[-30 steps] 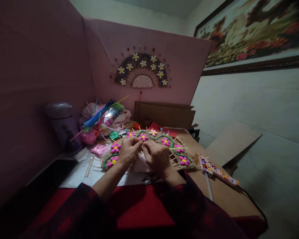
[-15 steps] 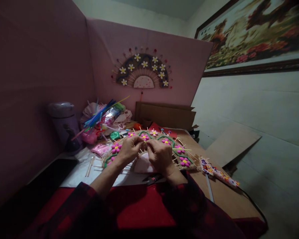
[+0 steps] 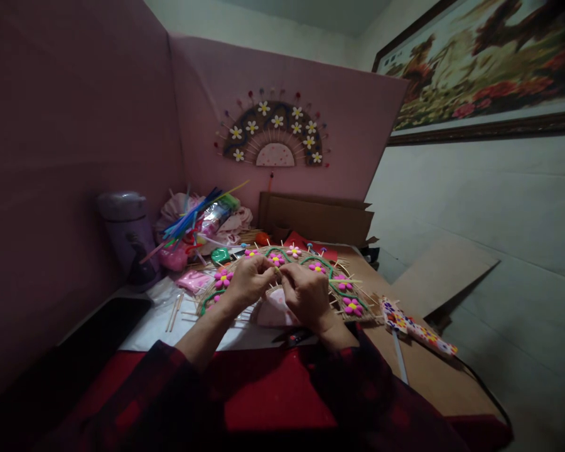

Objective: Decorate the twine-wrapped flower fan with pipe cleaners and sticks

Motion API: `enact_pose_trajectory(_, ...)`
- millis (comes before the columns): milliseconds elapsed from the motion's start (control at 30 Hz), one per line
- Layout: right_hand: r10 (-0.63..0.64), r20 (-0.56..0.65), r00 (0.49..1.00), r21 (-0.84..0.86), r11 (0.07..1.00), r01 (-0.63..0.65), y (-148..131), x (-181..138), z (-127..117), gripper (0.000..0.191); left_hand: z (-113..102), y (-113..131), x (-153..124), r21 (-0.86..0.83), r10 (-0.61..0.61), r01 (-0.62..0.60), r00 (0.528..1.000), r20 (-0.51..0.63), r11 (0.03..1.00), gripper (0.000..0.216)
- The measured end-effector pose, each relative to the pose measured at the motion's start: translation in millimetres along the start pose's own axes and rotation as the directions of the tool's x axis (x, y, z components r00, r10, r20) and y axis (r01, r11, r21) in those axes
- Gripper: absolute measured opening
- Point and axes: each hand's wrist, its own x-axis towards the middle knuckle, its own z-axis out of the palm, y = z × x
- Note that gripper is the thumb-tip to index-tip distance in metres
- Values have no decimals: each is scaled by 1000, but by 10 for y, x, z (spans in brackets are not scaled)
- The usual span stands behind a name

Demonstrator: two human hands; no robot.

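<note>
A fan-shaped craft piece [image 3: 348, 300] of thin sticks lies on the table, with pink flowers and a green cord along its arc. Both my hands hover over its middle, fingertips pinched together above the pale half-round centre [image 3: 273, 312]. My left hand [image 3: 247, 282] and my right hand [image 3: 306, 294] are both closed on something small between them; it is too small and dark to name. Dark red sleeves cover both forearms.
A finished fan decoration [image 3: 275, 135] hangs on the pink partition. A purple flask [image 3: 128, 235], a pile of coloured straws and bags [image 3: 200, 220], loose sticks [image 3: 174, 312], black scissors [image 3: 292, 338], a cardboard box [image 3: 315, 216] and a beaded strip [image 3: 417, 326] surround the work.
My two hands have drawn a little closer together over the fan's centre. The view has shifted slightly to the right.
</note>
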Motion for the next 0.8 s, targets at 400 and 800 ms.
enact_pose_trajectory(400,11,-41,999,27,1000,-10,75,37,-17,15,-46,-17,10,-48,-10,18,985,170,999,21)
enact_pose_trajectory(800,45,-33,998,90,995,-42,19,21,-80,16,-61,14,20,-455,-121,140,990,70,880,25)
